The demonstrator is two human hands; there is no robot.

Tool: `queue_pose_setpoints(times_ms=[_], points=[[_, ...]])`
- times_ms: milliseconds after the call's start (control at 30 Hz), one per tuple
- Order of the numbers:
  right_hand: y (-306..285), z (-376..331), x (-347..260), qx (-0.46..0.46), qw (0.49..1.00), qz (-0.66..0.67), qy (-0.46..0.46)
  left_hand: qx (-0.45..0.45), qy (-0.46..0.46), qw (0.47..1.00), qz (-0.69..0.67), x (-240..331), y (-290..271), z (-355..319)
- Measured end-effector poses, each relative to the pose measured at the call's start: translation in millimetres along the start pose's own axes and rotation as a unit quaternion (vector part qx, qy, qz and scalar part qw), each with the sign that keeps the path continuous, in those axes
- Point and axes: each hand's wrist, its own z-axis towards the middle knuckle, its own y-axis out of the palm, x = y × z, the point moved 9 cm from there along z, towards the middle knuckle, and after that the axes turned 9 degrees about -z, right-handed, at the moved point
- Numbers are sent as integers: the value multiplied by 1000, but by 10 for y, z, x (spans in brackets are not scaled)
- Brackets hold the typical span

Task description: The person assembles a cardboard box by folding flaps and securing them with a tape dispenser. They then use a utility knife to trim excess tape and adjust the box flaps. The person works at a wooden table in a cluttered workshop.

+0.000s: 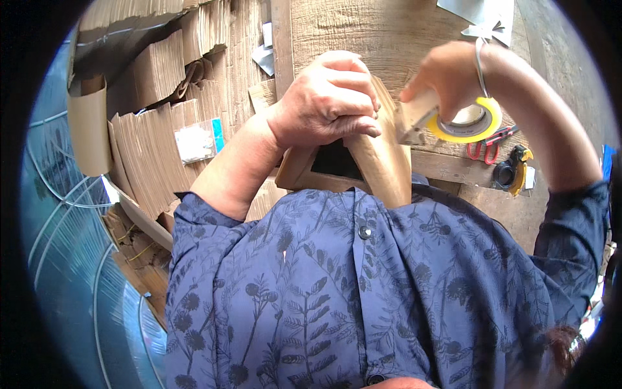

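My left hand (334,97) is closed in a fist at the upper end of a tan, wood-coloured box-like piece (382,159). What its curled fingers hold, if anything, is hidden. The piece lies against my shirt front, with a dark opening on its left side. To the right of it, my right hand (450,74), smeared by motion, is closed on a roll of tape (495,122) with a bright yellow rim. A pale tan part shows below its fingertips, beside the box-like piece; I cannot tell what it is. A whitish loop circles my right wrist.
Red-handled scissors (483,152) and a black and yellow tape dispenser (513,170) lie on the wooden table (363,32) at right. Stacks of folded cardboard (146,159) fill the left, with a clear packet of white pieces (194,141) on them. White sheets (483,13) lie at the far right.
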Motion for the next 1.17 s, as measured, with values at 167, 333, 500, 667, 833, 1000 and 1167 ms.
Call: queue_pose_setpoints(times_ms=[167,333,500,667,833,1000,1167], points=[[424,12,181,-53,987,-88,124,16,22,999,-20,-2,-23,17],[528,-567,752,370,812,408,194,33,19,999,-7,0,-36,10],[1109,-448,344,522,526,652,163,46,65,996,-25,-53,-91,-43],[397,-1310,-101,724,593,316,156,274,-129,890,-342,-545,-389,-250],[-422,-1614,-1071,705,681,-101,170,221,-147,818,-511,-170,-453,-151],[-600,-1574,-1297,666,696,-208,171,233,-179,784,-547,107,-478,-180],[-513,-1496,-1300,621,752,-166,150,252,-213,736,-591,-81,-382,-470]])
